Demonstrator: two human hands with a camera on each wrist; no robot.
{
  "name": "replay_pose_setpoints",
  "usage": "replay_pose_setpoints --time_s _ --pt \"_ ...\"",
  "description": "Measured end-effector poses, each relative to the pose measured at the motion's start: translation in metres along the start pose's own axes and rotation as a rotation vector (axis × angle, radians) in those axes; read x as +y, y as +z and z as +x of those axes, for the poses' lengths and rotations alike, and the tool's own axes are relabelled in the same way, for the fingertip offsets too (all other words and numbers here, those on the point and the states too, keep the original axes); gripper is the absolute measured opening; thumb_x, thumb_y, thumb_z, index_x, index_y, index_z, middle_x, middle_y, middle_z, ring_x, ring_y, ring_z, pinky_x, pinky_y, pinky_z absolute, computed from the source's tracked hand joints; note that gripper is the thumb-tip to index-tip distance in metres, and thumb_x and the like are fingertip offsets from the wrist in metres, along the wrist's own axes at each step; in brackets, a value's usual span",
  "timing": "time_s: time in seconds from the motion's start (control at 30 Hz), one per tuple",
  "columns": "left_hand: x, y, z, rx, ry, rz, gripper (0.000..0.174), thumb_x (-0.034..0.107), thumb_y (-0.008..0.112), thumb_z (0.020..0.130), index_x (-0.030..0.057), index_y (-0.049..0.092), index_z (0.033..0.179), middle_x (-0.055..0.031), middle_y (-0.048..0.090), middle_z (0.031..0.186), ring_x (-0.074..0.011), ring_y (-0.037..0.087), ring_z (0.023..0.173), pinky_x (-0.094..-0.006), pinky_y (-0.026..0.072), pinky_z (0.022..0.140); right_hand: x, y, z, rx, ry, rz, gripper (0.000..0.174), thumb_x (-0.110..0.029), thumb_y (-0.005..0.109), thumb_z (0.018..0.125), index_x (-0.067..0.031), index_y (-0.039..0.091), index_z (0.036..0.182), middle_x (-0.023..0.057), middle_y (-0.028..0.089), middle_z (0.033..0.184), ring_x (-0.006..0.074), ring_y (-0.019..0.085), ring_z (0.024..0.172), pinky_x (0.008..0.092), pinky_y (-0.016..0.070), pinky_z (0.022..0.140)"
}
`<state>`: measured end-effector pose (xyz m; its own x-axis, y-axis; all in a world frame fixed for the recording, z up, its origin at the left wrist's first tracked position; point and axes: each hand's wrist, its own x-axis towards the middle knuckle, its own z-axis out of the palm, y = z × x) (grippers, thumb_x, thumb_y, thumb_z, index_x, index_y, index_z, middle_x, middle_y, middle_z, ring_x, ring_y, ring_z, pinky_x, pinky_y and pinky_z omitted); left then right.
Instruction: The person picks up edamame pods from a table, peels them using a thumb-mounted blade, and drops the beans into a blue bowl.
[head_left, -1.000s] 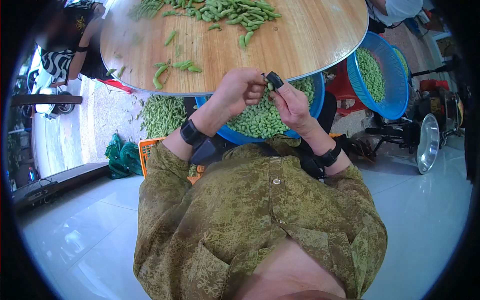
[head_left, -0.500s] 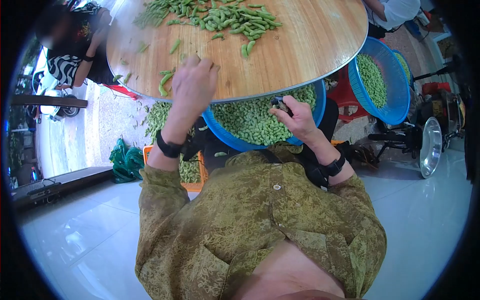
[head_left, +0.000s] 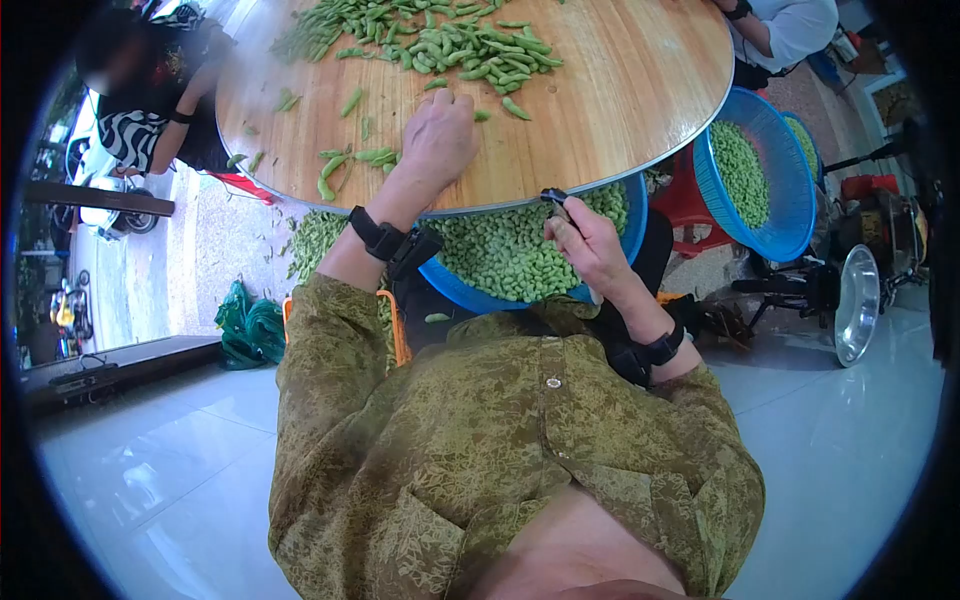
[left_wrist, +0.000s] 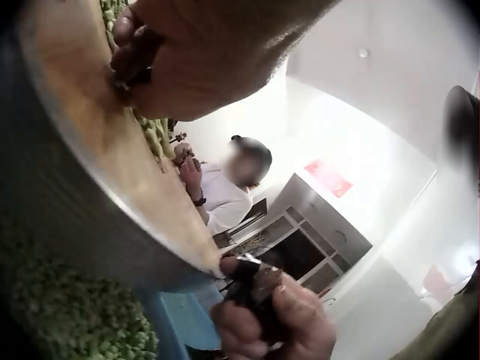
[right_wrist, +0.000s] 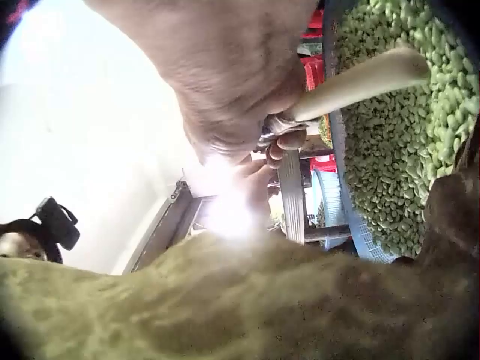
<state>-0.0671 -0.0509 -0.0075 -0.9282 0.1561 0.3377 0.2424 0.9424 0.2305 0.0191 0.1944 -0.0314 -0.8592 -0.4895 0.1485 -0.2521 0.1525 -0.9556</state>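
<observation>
In the head view my left hand (head_left: pixel 440 135) is over the round wooden table (head_left: pixel 600 110), its fingers curled down at a green soybean pod (head_left: pixel 482 115) that shows beside them. Its fingertips are mostly hidden. Another pod (head_left: pixel 516 109) lies just to the right, below the large pod heap (head_left: pixel 480 50). My right hand (head_left: pixel 592 245) grips a tool with a pale handle (right_wrist: pixel 360 84) and a bit of metal near the fingers. A black cover (head_left: pixel 553 195) shows at its thumb end. Below that hand, shelled green beans (head_left: pixel 510 258) fill a blue basin (head_left: pixel 455 288).
A blue basket (head_left: pixel 785 238) of beans stands at the right by a red stool (head_left: pixel 690 240). A metal bowl (head_left: pixel 857 305) is further right. An orange crate (head_left: pixel 402 335) and a green net bag (head_left: pixel 248 325) are at the left. Other people sit at both table sides.
My hands were together over the basin one second ago. The left hand swung left over the table, then right to the pods. The right hand stayed over the basin, moving slightly down.
</observation>
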Motion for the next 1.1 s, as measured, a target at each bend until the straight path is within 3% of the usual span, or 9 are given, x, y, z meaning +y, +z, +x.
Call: replay_pose_setpoints --time_s 0.07,0.17,0.23,0.27,0.33,0.43,0.53,0.8,1.1 --pt "0.0 0.0 -0.007 0.162 0.12 0.049 0.019 0.014 0.057 0.08 -0.0025 0.058 0.089 -0.0218 0.061 0.081 -0.0401 0.06 0.081 -0.0505 0.047 0.075 -0.004 0.003 0.002 -0.001 0.098 0.179 0.014 -0.014 0.044 0.1 -0.0031 0.052 0.102 0.0002 0.056 0.079 0.0017 0.044 0.057 0.0155 0.0357 0.047" --pt "0.006 -0.005 -0.013 0.163 0.04 0.011 0.021 0.015 0.057 0.084 -0.0037 0.056 0.093 -0.0197 0.061 0.077 -0.0381 0.06 0.07 -0.0473 0.0488 0.069 -0.021 0.005 0.012 0.036 0.201 0.414 0.015 -0.015 0.048 0.098 -0.0017 0.053 0.101 0.0012 0.056 0.072 0.0049 0.047 0.057 0.0201 0.0393 0.049" --pt "0.013 -0.016 -0.017 -0.123 -0.208 -0.478 0.019 0.016 0.057 0.09 -0.0026 0.057 0.094 -0.0123 0.062 0.074 -0.025 0.059 0.06 -0.0364 0.0494 0.058 -0.024 0.007 0.018 0.047 0.204 0.494 0.015 -0.016 0.047 0.098 -0.0027 0.053 0.1 0.001 0.056 0.073 0.0043 0.046 0.056 0.0192 0.0375 0.047" --pt "0.018 -0.02 -0.022 -0.129 -0.209 -0.479 0.019 0.016 0.057 0.09 -0.0026 0.057 0.094 -0.0123 0.062 0.074 -0.025 0.059 0.06 -0.0364 0.0494 0.058 -0.023 0.008 0.022 0.053 0.203 0.572 0.015 -0.017 0.046 0.099 -0.0038 0.053 0.1 0.0007 0.056 0.074 0.0038 0.045 0.054 0.0184 0.0356 0.045" --pt "0.03 -0.025 -0.033 -0.396 -0.443 -1.26 0.018 0.014 0.056 0.092 -0.0033 0.058 0.097 -0.0077 0.065 0.076 -0.0145 0.058 0.057 -0.0279 0.0479 0.051 -0.02 0.011 0.028 0.06 0.204 0.631 0.015 -0.018 0.047 0.099 -0.004 0.053 0.1 0.0005 0.055 0.073 0.0038 0.044 0.053 0.0187 0.0351 0.045" --pt "0.046 -0.022 -0.048 -0.458 -0.41 -1.421 0.014 0.009 0.052 0.094 -0.0012 0.059 0.1 -0.0026 0.063 0.077 -0.0056 0.055 0.06 -0.0197 0.0444 0.049 -0.02 0.014 0.03 0.049 0.209 0.716 0.016 -0.018 0.046 0.099 -0.0044 0.053 0.1 -0.0005 0.054 0.072 0.0036 0.044 0.052 0.019 0.0341 0.044" --pt "0.052 -0.023 -0.055 -0.446 -0.415 -1.335 0.014 0.007 0.05 0.094 -0.0005 0.06 0.099 -0.0019 0.062 0.075 -0.0065 0.055 0.06 -0.0197 0.0444 0.049 -0.02 0.016 0.027 0.012 0.218 0.751 0.016 -0.018 0.045 0.099 -0.0045 0.053 0.1 -0.0005 0.055 0.074 0.0032 0.044 0.053 0.0187 0.0339 0.044" --pt "0.058 -0.016 -0.065 -0.345 -0.345 -1.165 0.014 0.01 0.05 0.094 -0.0025 0.058 0.094 -0.0039 0.06 0.071 -0.011 0.057 0.065 -0.0271 0.0477 0.06 -0.026 0.015 0.022 -0.012 0.266 0.835 0.035 -0.019 0.045 0.1 -0.0047 0.048 0.132 -0.0014 0.055 0.075 0.0031 0.043 0.053 0.0176 0.0328 0.044" --pt "0.064 -0.013 -0.071 -0.086 -0.194 -0.921 0.014 0.01 0.052 0.093 -0.0031 0.056 0.097 -0.0051 0.06 0.071 -0.0141 0.057 0.064 -0.0299 0.0479 0.062 -0.023 0.022 0.021 0.112 0.235 0.734 0.029 -0.015 0.051 0.097 -0.0031 0.055 0.123 0.0002 0.058 0.076 0.0027 0.043 0.049 0.0175 0.0316 0.041"
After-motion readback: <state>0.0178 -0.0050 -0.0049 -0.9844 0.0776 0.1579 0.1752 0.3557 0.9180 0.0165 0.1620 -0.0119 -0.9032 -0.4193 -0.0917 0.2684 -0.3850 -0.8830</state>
